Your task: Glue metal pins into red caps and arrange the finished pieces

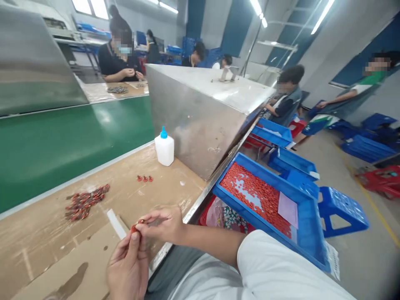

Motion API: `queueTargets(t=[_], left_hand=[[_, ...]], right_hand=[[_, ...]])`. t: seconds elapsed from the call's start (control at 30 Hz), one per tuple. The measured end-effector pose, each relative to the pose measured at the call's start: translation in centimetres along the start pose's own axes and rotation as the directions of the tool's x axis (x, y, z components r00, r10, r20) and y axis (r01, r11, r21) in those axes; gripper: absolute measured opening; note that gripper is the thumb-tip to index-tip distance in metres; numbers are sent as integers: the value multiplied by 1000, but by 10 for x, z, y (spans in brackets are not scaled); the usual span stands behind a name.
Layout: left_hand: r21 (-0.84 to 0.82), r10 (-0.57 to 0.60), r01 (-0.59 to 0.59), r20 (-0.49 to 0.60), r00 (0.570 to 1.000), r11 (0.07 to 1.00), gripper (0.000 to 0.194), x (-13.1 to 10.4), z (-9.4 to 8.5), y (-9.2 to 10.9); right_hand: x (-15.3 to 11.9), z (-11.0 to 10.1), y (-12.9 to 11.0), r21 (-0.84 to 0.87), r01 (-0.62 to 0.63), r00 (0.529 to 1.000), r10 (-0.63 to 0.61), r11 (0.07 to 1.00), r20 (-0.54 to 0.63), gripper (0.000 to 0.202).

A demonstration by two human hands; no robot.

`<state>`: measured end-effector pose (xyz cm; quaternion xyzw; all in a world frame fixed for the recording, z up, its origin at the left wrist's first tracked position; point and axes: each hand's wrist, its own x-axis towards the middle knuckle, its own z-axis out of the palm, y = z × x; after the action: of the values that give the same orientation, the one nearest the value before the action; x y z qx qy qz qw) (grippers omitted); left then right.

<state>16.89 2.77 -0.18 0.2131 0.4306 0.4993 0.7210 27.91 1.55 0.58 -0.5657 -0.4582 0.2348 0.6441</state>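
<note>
The left hand [128,264] and right hand [166,225] pinch a small red piece [133,228] at their fingertips, over the near table edge [161,252]; fingers hide how complete it is. Beyond, three pieces [144,178] sit in a row, presumably done. The heap [87,203] farther left cannot be judged. Many discs [268,196] in the tray [308,212] appear unworked.
</note>
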Motion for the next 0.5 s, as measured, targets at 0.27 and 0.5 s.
queueTargets(t=[0.27,0.5], left_hand=[[26,7,-7,3,1000,1000,19,2,-7,-2],[-22,-2,1,-54,999,1000,20,0,-13,2]], right_hand=[[-2,6,3,-49,12,1000,-13,999,-21,31],[-11,20,11,39,0,999,-2,999,49,30]])
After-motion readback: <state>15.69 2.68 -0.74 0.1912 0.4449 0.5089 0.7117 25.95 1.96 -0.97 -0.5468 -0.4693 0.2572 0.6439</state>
